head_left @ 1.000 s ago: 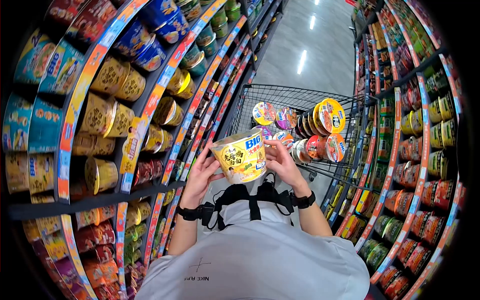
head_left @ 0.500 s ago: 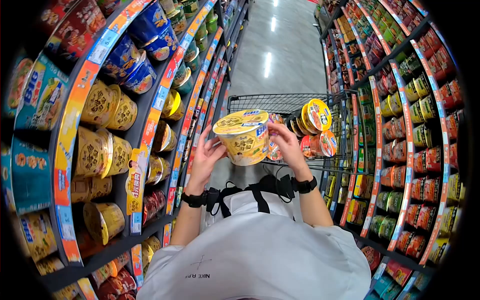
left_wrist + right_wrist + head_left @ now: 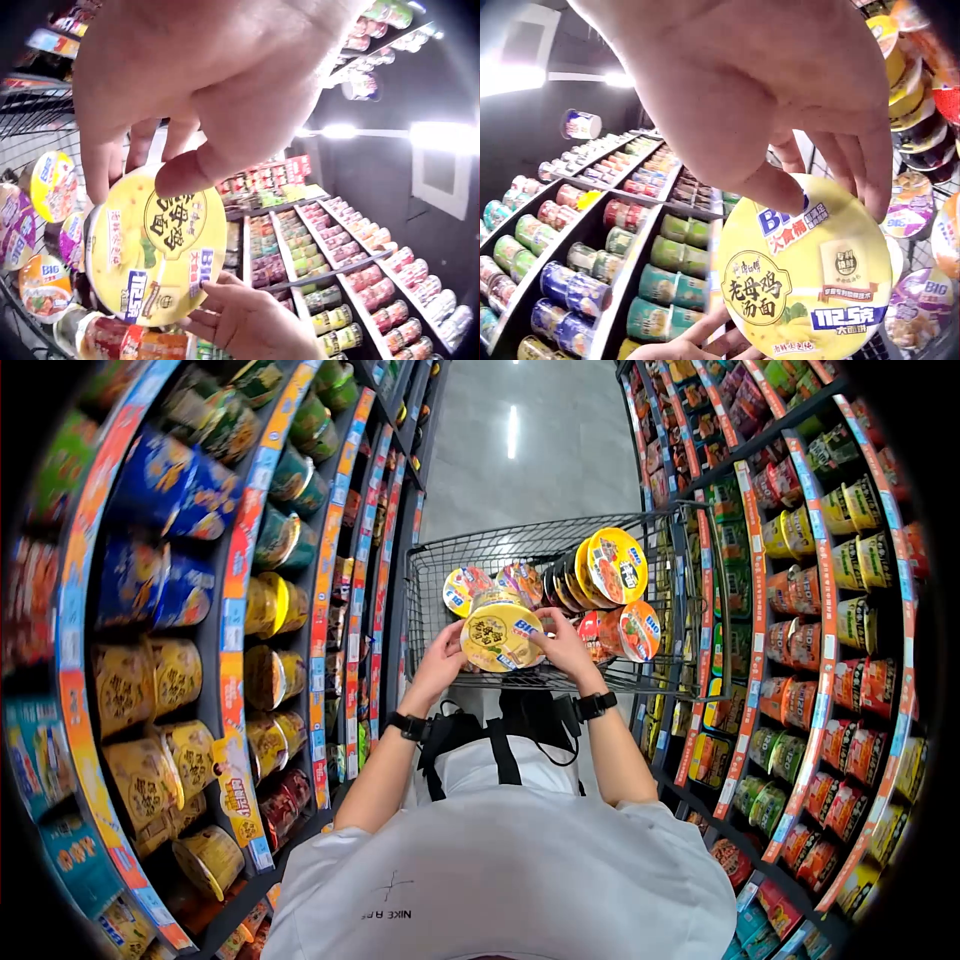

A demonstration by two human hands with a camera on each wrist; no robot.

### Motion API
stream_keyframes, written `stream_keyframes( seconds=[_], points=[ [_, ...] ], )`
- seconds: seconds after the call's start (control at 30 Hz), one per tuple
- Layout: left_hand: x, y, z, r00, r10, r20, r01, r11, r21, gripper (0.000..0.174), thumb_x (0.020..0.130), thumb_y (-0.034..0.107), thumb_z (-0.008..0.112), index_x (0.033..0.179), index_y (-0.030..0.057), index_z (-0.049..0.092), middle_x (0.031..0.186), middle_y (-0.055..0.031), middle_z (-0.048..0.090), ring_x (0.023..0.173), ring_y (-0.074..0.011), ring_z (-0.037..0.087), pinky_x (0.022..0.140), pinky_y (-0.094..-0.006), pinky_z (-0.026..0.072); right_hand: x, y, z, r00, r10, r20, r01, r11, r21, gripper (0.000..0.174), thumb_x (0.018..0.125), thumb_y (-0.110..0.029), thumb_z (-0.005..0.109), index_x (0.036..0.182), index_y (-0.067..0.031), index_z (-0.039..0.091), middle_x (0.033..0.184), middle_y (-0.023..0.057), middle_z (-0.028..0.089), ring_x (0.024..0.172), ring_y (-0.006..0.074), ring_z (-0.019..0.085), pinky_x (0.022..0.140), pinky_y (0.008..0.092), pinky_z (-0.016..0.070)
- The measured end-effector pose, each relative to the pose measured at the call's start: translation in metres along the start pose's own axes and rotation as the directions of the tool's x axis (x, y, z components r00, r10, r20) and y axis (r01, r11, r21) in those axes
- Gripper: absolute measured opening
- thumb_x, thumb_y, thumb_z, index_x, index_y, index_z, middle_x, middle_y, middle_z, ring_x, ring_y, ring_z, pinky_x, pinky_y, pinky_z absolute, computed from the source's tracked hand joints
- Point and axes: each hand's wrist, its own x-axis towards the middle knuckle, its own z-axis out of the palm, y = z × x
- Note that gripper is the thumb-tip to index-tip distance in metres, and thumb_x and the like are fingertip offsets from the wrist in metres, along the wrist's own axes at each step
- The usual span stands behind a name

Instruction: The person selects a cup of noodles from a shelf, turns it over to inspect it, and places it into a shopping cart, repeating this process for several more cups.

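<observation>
A yellow instant noodle tub (image 3: 503, 638) is held between both hands over the near side of the shopping cart (image 3: 560, 682), its printed lid turned up toward the head camera. The left hand (image 3: 440, 663) grips its left side, thumb on the lid's edge in the left wrist view. From the other side the right hand (image 3: 568, 650) holds it, with the thumb over the lid's rim in the right wrist view. Inside the cart, several noodle tubs lie about: a row with a yellow-lidded tub (image 3: 617, 565) and an orange-lidded tub (image 3: 640, 631) to the right, and a white-and-pink-lidded tub (image 3: 467, 591) to the left.
A tall shelf (image 3: 225, 660) of noodle tubs runs close along the left, with blue tubs (image 3: 175, 485) and more yellow tubs (image 3: 150, 775). Another stocked shelf (image 3: 790, 650) lines the right. Beyond the cart stretches a grey floor (image 3: 480, 470).
Both hands have carried the yellow tub forward, from in front of the body to over the cart, and its lid has tipped to face the head camera. The cart appears nearer and further left.
</observation>
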Motion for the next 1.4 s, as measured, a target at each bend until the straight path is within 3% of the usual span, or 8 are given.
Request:
stream_keyframes(
  seconds=[0.07, 0.23, 0.47, 0.6, 0.7, 1.07, 1.33, 1.4],
  points=[
    [0.035, -0.033, 0.010, 0.963, -0.237, -0.130, 0.236, 0.972, -0.018, 0.053, 0.090, 0.008, 0.060, 0.138, 0.0009, 0.038, 0.129, -0.0117, 0.055, 0.113, -0.0215, 0.058, 0.090, -0.0310, 0.0497, 0.030, 0.036, -0.016, 0.994, 0.111, 0.022, -0.108, 0.990, -0.088, 0.047, 0.081, -0.013, 0.067, 0.124, 0.0000, 0.052, 0.103, 0.0107, 0.062, 0.090, 0.0171, 0.060, 0.074, 0.0294, 0.0508],
    [0.100, -0.131, 0.025, 0.934, -0.339, -0.111, 0.342, 0.940, 0.008, 0.055, 0.084, -0.002, 0.049, 0.138, 0.0015, 0.039, 0.098, -0.0039, 0.055, 0.073, -0.0094, 0.052, 0.064, -0.0229, 0.0468, 0.089, 0.113, -0.034, 0.988, 0.107, 0.107, -0.077, 0.963, -0.258, 0.056, 0.078, -0.014, 0.065, 0.131, 0.0002, 0.051, 0.108, 0.0186, 0.065, 0.099, 0.0254, 0.064, 0.087, 0.0337, 0.0508],
    [0.134, -0.167, 0.045, 0.742, -0.642, -0.192, 0.643, 0.763, -0.066, 0.070, 0.078, -0.001, 0.058, 0.144, 0.0069, 0.037, 0.095, 0.0013, 0.050, 0.081, -0.0099, 0.054, 0.066, -0.0239, 0.0509, 0.132, 0.208, -0.035, 0.922, 0.359, 0.143, -0.240, 0.822, -0.517, 0.063, 0.076, -0.022, 0.067, 0.132, -0.0015, 0.045, 0.116, 0.0242, 0.063, 0.107, 0.0381, 0.061, 0.093, 0.0413, 0.0484],
    [0.146, -0.182, 0.043, 0.726, -0.672, -0.148, 0.651, 0.740, -0.168, 0.065, 0.080, 0.000, 0.056, 0.142, 0.0066, 0.039, 0.096, -0.0015, 0.054, 0.082, -0.0114, 0.057, 0.068, -0.0238, 0.0513, 0.138, 0.190, -0.033, 0.908, 0.402, 0.115, -0.229, 0.708, -0.668, 0.058, 0.077, -0.025, 0.064, 0.126, 0.0012, 0.047, 0.119, 0.0272, 0.059, 0.111, 0.0412, 0.058, 0.095, 0.0460, 0.0462],
    [0.152, -0.170, 0.060, 0.707, -0.689, -0.157, 0.682, 0.724, -0.106, 0.060, 0.080, 0.001, 0.056, 0.139, 0.0058, 0.042, 0.095, -0.0018, 0.055, 0.082, -0.0115, 0.057, 0.068, -0.0241, 0.0505, 0.141, 0.156, -0.042, 0.914, 0.381, 0.138, -0.143, 0.623, -0.769, 0.059, 0.079, -0.027, 0.064, 0.126, 0.0037, 0.046, 0.132, 0.0281, 0.047, 0.126, 0.0455, 0.043, 0.102, 0.0485, 0.0410],
    [0.151, -0.174, 0.079, 0.838, -0.471, -0.274, 0.511, 0.854, 0.095, 0.059, 0.082, 0.002, 0.052, 0.140, 0.0019, 0.042, 0.086, -0.0033, 0.053, 0.074, -0.0123, 0.054, 0.056, -0.0235, 0.0425, 0.150, 0.171, -0.059, 0.935, 0.290, 0.203, -0.120, 0.799, -0.590, 0.051, 0.080, -0.022, 0.069, 0.120, 0.0044, 0.053, 0.113, 0.0278, 0.062, 0.108, 0.0419, 0.059, 0.091, 0.0442, 0.0485],
    [0.107, -0.134, 0.078, 0.865, -0.387, -0.319, 0.451, 0.878, 0.159, 0.053, 0.083, 0.007, 0.051, 0.135, -0.0019, 0.049, 0.106, -0.0080, 0.063, 0.083, -0.0126, 0.056, 0.070, -0.0266, 0.0466, 0.154, 0.182, -0.056, 0.940, 0.260, 0.219, -0.077, 0.790, -0.609, 0.041, 0.079, -0.018, 0.063, 0.114, 0.0042, 0.058, 0.113, 0.0286, 0.063, 0.111, 0.0412, 0.059, 0.092, 0.0435, 0.0477],
    [0.090, -0.135, 0.072, 0.892, -0.354, -0.282, 0.385, 0.921, 0.062, 0.042, 0.080, 0.001, 0.051, 0.122, -0.0014, 0.058, 0.116, -0.0136, 0.064, 0.109, -0.0225, 0.060, 0.093, -0.0309, 0.0456, 0.147, 0.179, -0.054, 0.941, 0.249, 0.229, -0.080, 0.822, -0.563, 0.039, 0.079, -0.016, 0.061, 0.114, 0.0009, 0.060, 0.112, 0.0261, 0.064, 0.108, 0.0403, 0.061, 0.090, 0.0430, 0.0490]
  ],
)
